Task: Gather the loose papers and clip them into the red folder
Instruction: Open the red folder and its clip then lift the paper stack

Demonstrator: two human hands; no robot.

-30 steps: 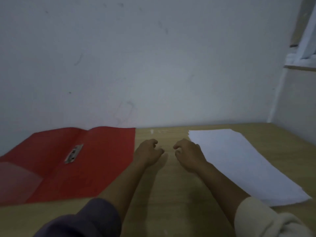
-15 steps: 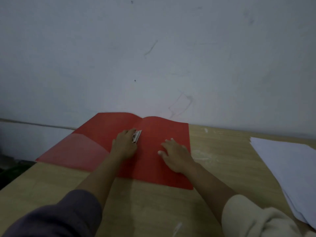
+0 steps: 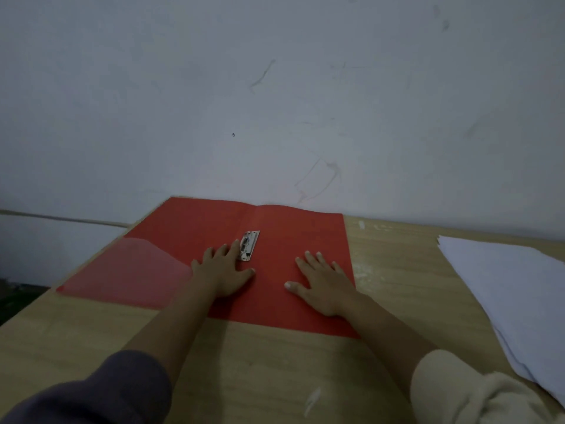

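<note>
A: Starting at the left, what matters for doing this step well?

B: The red folder (image 3: 195, 240) lies open on the table (image 3: 275, 362), its clear pocket (image 3: 131, 270) at the near-left corner. The left hand (image 3: 223, 272) rests flat and spread on it, fingertips just beside the metal clip (image 3: 250, 244) at the spine. Likely that clip wants lifting first, with the folder held down so it cannot slide.

A: And further right?

B: The right hand (image 3: 324, 286) is spread too, palm down on the right leaf, holding nothing. The loose papers (image 3: 519, 286) sit in an uneven stack well apart, at the table's right edge. They should probably be squared before going under the clip, or the edges may catch and crease.
</note>
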